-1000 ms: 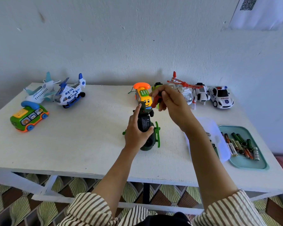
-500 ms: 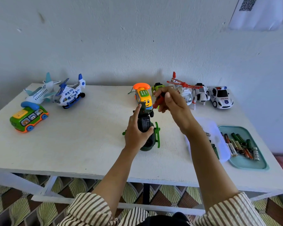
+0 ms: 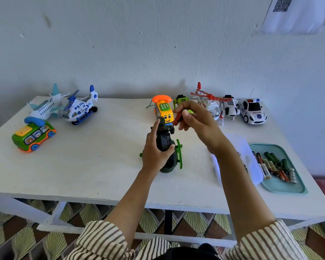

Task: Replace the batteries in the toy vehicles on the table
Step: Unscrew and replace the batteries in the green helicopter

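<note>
Head camera looks down on a dark green helicopter [image 3: 165, 145] at the middle of a white table [image 3: 101, 166]. A black labelled panel on it faces up toward the camera, and a green rotor blade sticks out on its right side. The left hand [image 3: 153, 153] grips the helicopter's body, fingers curled round it, with the index finger stretched along its far end. The right hand [image 3: 197, 122] hovers just beyond and above, pinching a red screwdriver [image 3: 177, 118] between thumb and fingertips. The screwdriver slants down to the helicopter's far end; its tip is too small to make out. Both forearms come out of striped sleeves [image 3: 105, 239].

Just behind the hands stands a yellow phone toy [image 3: 164, 109] with an orange handset. To its right along the wall are a lime robot [image 3: 182, 100], a red and white helicopter [image 3: 207, 105], a white robot [image 3: 230, 107] and a police car [image 3: 252, 111]. Near the right edge lies a teal tray [image 3: 283, 187] holding loose batteries [image 3: 270, 165], with a white lid [image 3: 251, 162] beside it, partly over its left rim. At the far left corner sit a white plane [image 3: 45, 107], a blue and white helicopter [image 3: 79, 108] and, nearer, a green bus [image 3: 33, 136]. A paper sheet [image 3: 296, 15] hangs on the wall at top right.
</note>
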The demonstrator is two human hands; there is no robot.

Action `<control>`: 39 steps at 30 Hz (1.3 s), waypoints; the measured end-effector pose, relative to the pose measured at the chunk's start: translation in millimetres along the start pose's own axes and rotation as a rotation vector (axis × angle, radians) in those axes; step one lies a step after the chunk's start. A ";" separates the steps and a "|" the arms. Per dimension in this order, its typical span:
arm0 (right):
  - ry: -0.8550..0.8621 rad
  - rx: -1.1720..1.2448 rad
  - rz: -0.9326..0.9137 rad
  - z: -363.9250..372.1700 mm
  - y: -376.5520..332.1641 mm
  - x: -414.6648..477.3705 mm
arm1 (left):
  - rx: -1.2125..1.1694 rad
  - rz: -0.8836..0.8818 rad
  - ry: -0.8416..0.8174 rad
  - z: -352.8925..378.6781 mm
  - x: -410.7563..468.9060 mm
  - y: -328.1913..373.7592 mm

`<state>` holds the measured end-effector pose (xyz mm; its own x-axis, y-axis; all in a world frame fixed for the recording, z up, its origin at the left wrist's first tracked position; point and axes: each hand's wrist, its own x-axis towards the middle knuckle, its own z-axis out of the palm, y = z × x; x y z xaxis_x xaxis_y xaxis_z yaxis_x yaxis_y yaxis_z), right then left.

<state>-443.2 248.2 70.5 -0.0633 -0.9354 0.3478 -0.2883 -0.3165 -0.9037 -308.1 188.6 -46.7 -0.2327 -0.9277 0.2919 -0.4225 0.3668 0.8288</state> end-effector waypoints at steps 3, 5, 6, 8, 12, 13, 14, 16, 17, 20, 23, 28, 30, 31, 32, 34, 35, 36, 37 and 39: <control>0.012 -0.128 -0.050 -3.0 1.0 0.1 | -0.013 -0.001 0.009 -0.6 0.0 -1.3; 0.001 -0.089 -0.052 -5.4 -0.2 -0.7 | -0.010 -0.001 0.017 -0.8 0.0 -0.9; 0.005 -0.055 -0.052 -6.5 -0.6 -1.3 | -0.007 0.002 0.017 -0.8 0.0 -0.5; 0.015 0.040 -0.038 -7.4 -1.6 -1.7 | -0.001 0.006 0.010 -0.4 0.2 -0.2; 0.019 0.092 -0.020 -4.9 -2.6 -0.9 | -0.002 0.008 0.006 0.6 -0.3 -0.5; 0.024 0.070 -0.030 -4.8 -1.5 -0.7 | -0.004 0.005 0.012 0.7 -0.2 -1.1; 0.031 0.040 -0.045 -4.5 -0.6 -0.9 | -0.005 0.004 0.016 0.4 -0.2 -1.5; 0.049 -0.018 -0.063 -4.1 2.8 -0.6 | -0.011 0.013 0.020 0.9 0.3 -3.5; 0.050 -0.036 -0.051 -3.9 5.0 -0.1 | -0.014 0.019 0.019 1.2 0.7 -4.0; 0.028 -0.040 0.023 0.1 13.1 0.4 | -0.017 0.034 -0.008 1.3 1.2 -1.3; 0.136 0.015 -0.013 8.8 16.2 0.2 | -0.069 0.052 -0.049 -1.2 3.2 -1.8; 0.340 -0.483 0.143 6.0 26.4 5.2 | -0.120 0.081 -0.123 -4.8 7.0 -11.9; 0.102 -0.911 0.316 9.0 31.6 6.0 | -0.140 0.080 -0.132 -5.0 7.2 -14.9; 0.018 -0.994 0.364 14.3 32.9 6.8 | -0.149 0.083 -0.140 -5.3 7.1 -15.8; -0.030 -1.021 0.393 21.4 32.8 8.3 | -0.152 0.087 -0.150 -5.5 7.1 -16.3; -0.061 -1.078 0.407 38.6 31.9 12.7 | -0.149 0.085 -0.180 -6.6 7.3 -16.2; -0.060 -1.117 0.403 45.8 31.2 14.8 | -0.149 0.077 -0.189 -6.7 7.5 -16.1; -0.053 -1.155 0.399 51.2 29.8 16.7 | -0.147 0.068 -0.186 -6.8 7.8 -16.6; -0.038 -1.179 0.405 54.7 29.2 18.2 | -0.146 0.062 -0.177 -6.4 8.0 -18.2; -0.014 -1.198 0.434 57.6 28.8 19.9 | -0.140 0.054 -0.165 -5.3 7.7 -21.5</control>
<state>-397.7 211.4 37.0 -0.3604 -0.9301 0.0717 -0.9257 0.3471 -0.1501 -296.1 173.2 -59.8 -0.3968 -0.8787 0.2653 -0.2823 0.3918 0.8757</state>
